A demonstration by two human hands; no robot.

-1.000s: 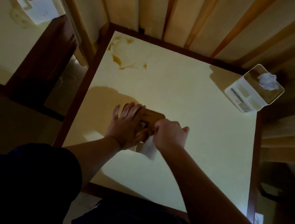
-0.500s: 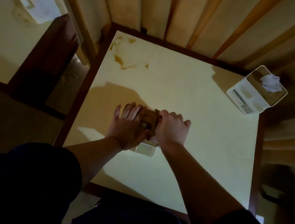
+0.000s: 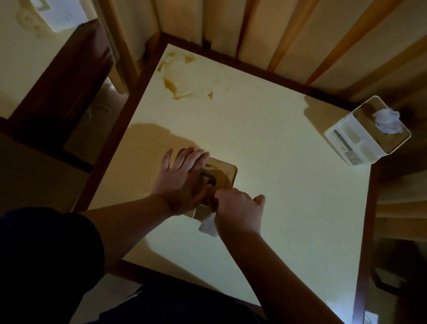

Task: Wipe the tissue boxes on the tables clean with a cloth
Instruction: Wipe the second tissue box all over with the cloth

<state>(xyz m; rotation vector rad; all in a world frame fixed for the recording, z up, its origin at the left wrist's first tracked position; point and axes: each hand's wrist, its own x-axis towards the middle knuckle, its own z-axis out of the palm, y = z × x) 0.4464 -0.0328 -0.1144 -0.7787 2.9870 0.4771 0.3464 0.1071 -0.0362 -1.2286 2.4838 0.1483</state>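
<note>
Seen from above in dim light: a pale worktop with a dark wooden rim. Near its middle, a tissue box with a brown wooden lid and a dark slot. Left hand flat on the lid, fingers straight and spread, pressing the box down. Right hand curled tight round a white cloth, knuckles at the box's near right edge, a corner of cloth poking out below the fist (touching the box side, as far as can be told). At the far right corner, a second box, white, with a tissue sticking up. Brown stains at the far left corner. Third box on a neighbouring worktop, top left.
</note>
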